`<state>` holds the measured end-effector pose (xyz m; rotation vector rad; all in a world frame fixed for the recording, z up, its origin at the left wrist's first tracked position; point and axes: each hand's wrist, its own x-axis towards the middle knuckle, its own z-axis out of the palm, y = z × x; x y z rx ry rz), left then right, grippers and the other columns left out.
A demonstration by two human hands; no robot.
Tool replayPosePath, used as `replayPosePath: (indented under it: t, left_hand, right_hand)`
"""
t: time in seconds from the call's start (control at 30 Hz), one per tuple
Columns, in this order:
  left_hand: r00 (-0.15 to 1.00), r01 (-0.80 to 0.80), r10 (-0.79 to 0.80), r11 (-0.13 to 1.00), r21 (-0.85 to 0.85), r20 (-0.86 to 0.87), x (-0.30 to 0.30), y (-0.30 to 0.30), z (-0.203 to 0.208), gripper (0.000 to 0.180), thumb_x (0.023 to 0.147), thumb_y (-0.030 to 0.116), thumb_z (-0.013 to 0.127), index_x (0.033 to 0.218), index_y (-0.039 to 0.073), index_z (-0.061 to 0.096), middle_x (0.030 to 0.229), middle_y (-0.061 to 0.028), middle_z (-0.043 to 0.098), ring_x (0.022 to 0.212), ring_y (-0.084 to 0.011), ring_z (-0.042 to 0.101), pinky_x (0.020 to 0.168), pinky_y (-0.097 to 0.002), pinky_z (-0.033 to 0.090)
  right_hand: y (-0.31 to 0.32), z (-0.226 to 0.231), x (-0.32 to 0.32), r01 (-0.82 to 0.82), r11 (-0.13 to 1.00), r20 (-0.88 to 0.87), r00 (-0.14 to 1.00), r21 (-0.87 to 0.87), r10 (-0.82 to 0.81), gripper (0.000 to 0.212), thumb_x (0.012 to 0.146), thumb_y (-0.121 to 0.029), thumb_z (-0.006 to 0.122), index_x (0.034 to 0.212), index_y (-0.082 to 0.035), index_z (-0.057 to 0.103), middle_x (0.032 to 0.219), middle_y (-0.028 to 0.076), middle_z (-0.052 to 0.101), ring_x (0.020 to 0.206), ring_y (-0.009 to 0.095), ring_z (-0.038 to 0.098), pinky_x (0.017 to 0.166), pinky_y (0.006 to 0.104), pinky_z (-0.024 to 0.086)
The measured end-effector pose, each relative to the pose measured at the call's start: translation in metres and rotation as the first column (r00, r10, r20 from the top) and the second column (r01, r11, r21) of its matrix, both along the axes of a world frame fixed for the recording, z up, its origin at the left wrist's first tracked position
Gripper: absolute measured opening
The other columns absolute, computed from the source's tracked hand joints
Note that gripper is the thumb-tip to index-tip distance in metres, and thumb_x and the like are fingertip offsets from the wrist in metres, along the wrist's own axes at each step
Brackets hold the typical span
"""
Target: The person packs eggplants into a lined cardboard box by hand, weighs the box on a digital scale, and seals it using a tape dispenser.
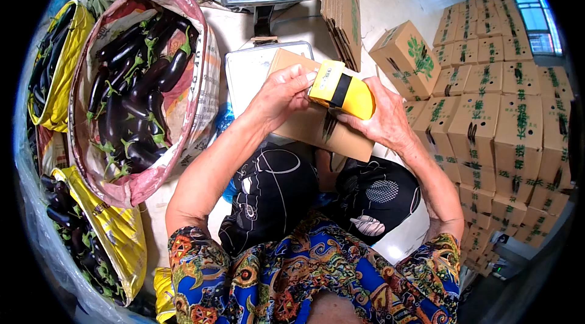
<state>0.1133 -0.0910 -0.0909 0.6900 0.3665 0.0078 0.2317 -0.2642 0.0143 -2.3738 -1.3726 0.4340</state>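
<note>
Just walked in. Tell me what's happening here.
A seated person holds a yellow tape dispenser in both hands: the left hand pinches its end, the right hand supports it from below. Under it lies a flat cardboard box, over their knees and the scale's tray. To their left, open sacks are full of eggplants. To their right stand stacks of made-up boxes.
</note>
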Motion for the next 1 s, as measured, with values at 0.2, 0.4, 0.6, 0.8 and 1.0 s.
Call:
replayPosePath:
  t: [0.2,0.4,0.6,0.8,1.0]
  left_hand:
    - [0.989,-0.138,0.115,0.947,0.291,0.096,-0.002,0.009,-0.015,0.017,0.092,0.022,0.061,0.084,0.007,0.058,0.073,0.0023,0.057,0.063,-0.0055,0.049,0.058,-0.0195,0.040]
    - [0.882,-0.242,0.423,0.782,0.575,-0.205,-0.045,0.085,-0.016,0.013,0.087,0.021,0.062,0.085,0.008,0.062,0.066,0.0041,0.050,0.059,-0.0054,0.044,0.054,-0.0203,0.036]
    - [0.898,-0.180,0.390,0.748,0.639,-0.204,-0.079,0.114,-0.087,0.024,0.093,0.024,0.058,0.075,0.010,0.053,0.064,0.0047,0.047,0.056,-0.0062,0.042,0.053,-0.0219,0.035]
    - [0.838,-0.004,0.531,0.237,0.972,-0.126,-0.075,0.098,-0.115,0.027,0.091,0.023,0.056,0.082,-0.002,0.054,0.068,-0.0184,0.058,0.066,-0.0362,0.059,0.063,-0.0445,0.045]
    - [0.817,0.061,0.569,0.073,0.996,-0.091,-0.061,0.085,-0.160,0.023,0.090,0.023,0.056,0.086,0.001,0.059,0.079,-0.0247,0.064,0.079,-0.0447,0.062,0.070,-0.0497,0.047]
  right_hand:
    - [0.006,0.004,-0.005,-0.029,1.000,0.011,1.000,0.000,0.029,0.055,0.069,-0.028,0.082,0.103,-0.003,0.048,0.090,0.021,0.064,0.083,0.039,0.065,0.070,0.0434,0.053]
    - [0.008,0.012,-0.001,-0.103,0.985,0.127,0.985,-0.142,0.121,0.053,0.073,-0.033,0.077,0.104,-0.003,0.046,0.087,0.025,0.062,0.077,0.042,0.064,0.064,0.0471,0.052]
    - [-0.005,0.017,-0.001,-0.079,0.945,0.165,0.977,-0.317,0.137,0.053,0.075,-0.035,0.075,0.104,-0.001,0.048,0.084,0.025,0.063,0.075,0.042,0.065,0.064,0.0470,0.052]
    - [0.003,0.017,-0.004,-0.100,0.953,0.147,0.978,-0.287,0.147,0.054,0.073,-0.033,0.077,0.104,0.000,0.047,0.085,0.026,0.063,0.077,0.042,0.064,0.065,0.0475,0.053]
    - [0.021,0.004,-0.011,-0.107,0.952,0.173,0.972,-0.287,0.161,0.056,0.071,-0.034,0.078,0.103,-0.001,0.046,0.085,0.023,0.063,0.075,0.042,0.063,0.065,0.0469,0.051]
